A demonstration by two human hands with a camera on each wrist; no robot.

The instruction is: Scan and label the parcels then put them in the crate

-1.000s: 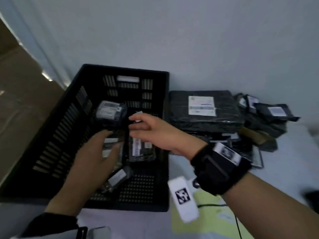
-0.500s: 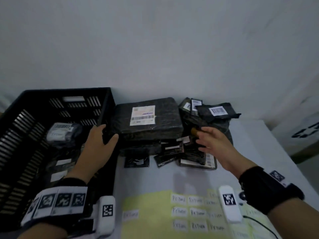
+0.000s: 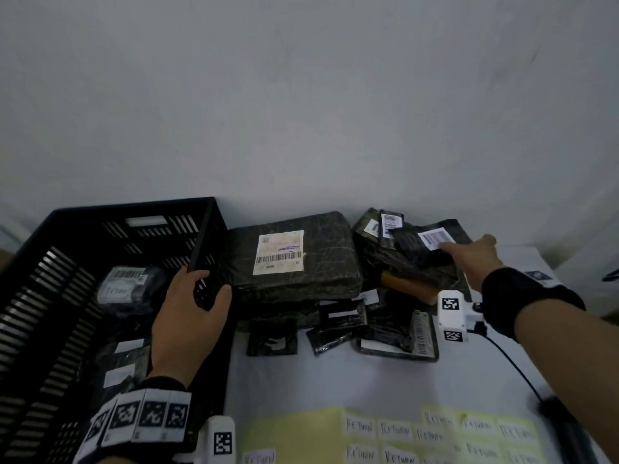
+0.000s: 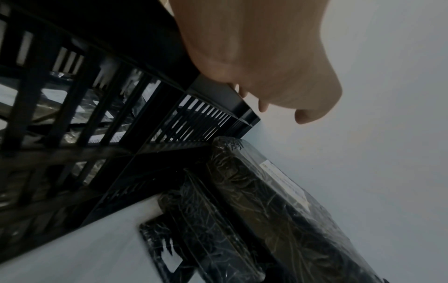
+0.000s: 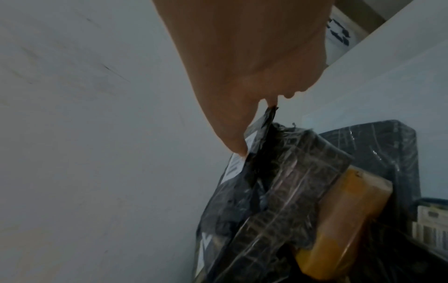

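While the crate (image 3: 40, 289) at the left of the table (image 3: 335, 383) already holds several wrapped parcels, one marked "RETURN" (image 3: 129, 289), a person turns from it to the unsorted heap (image 3: 385, 296) against the wall. A second ago both hands were inside the crate, settling a parcel; now that parcel lies among the others and the hands are out, so one round of the job looks finished and the next is starting. The big flat parcel (image 3: 288, 259) with its white shipping label tops the stack just beside the crate, untouched. The left hand (image 3: 187, 316) has come to rest on the crate's near right rim, thumb outside and fingers curled over the edge, seemingly steadying it. The right hand (image 3: 475, 259) has travelled across to the far right of the heap, where thumb and fingertips close on the edge of a small dark bag (image 3: 422, 249) with a barcode label; the right wrist view shows the plastic edge pinched, the bag not yet lifted. A yellow sheet of "RETURN" stickers (image 3: 395, 433) waits at the table's near edge. No scanner can be made out. By this reading, the bag is next for scanning and labelling.
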